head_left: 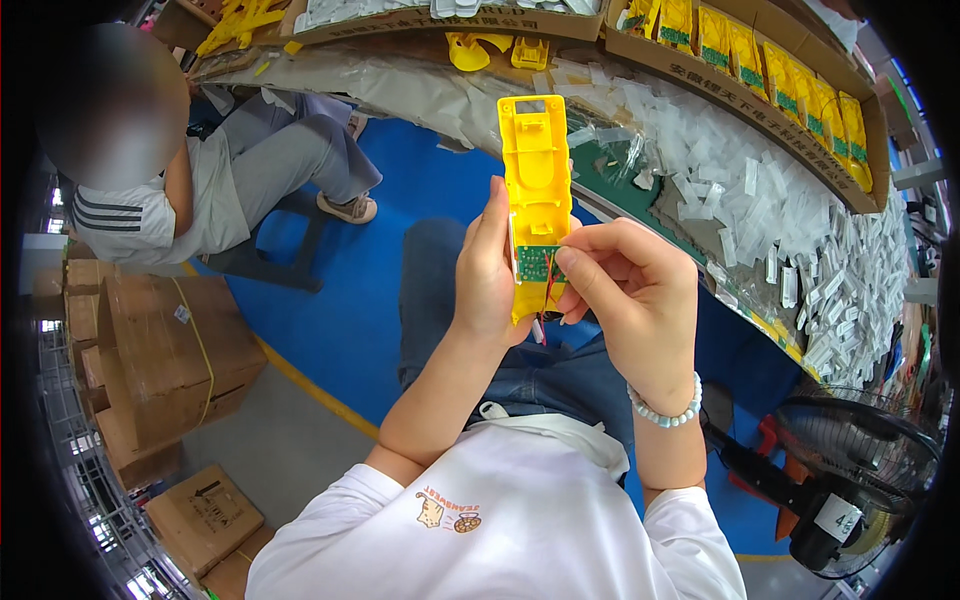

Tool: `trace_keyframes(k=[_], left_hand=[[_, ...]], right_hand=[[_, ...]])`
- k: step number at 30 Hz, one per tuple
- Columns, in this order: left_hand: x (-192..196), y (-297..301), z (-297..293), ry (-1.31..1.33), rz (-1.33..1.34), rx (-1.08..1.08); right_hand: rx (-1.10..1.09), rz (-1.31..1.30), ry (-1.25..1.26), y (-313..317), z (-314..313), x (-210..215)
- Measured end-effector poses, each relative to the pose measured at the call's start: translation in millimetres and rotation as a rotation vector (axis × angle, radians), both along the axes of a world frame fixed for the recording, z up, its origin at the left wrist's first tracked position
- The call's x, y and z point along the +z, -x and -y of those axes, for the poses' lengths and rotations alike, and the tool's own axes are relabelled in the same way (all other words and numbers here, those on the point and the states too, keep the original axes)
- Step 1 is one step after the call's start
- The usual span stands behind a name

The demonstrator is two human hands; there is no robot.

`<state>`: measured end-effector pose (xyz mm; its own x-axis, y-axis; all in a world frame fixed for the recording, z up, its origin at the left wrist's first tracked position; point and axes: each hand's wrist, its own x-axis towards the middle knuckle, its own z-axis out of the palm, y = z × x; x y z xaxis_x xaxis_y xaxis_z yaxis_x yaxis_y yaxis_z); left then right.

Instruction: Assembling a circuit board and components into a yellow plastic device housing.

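My left hand (pixel 486 270) is wrapped round a long yellow plastic housing (pixel 537 175), held upright over my lap with its ribbed, hollow inside facing me. Across its lower part sits a small green circuit board (pixel 532 264). Thin red and black wires (pixel 549 289) run down from the board, and a small white end hangs below the housing. My right hand (pixel 630 285) is closed at the board's right edge, thumb and forefinger pinched by the wires' upper ends. Exactly what lies between those fingertips is partly hidden.
Clear plastic pieces (pixel 740 190) cover the bench ahead and right. A cardboard box (pixel 640 48) there holds several yellow housings with green boards. Yellow parts (pixel 475 52) lie near the bench edge. A black fan (pixel 850 470) stands right; cartons (pixel 165 350) and a seated person (pixel 215 200) are left.
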<state>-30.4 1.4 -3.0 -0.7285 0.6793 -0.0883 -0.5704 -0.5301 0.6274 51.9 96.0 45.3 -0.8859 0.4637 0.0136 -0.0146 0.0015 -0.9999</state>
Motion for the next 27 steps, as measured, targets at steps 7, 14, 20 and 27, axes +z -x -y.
trace_keyframes(k=[7,14,20,27], left_hand=[[5,-5,-2,-0.002,-0.02,-0.002],[17,-12,-3,0.136,-0.115,0.096],[10,-9,-1,0.159,-0.181,0.071],[17,-12,-3,0.179,-0.142,0.075]], right_hand=[[-0.027,0.011,-0.104,-7,-1,1],[-0.006,0.025,-0.064,-11,-11,-2],[-0.022,0.015,-0.003,-14,-13,-4],[0.043,0.107,0.155,-14,-26,0]])
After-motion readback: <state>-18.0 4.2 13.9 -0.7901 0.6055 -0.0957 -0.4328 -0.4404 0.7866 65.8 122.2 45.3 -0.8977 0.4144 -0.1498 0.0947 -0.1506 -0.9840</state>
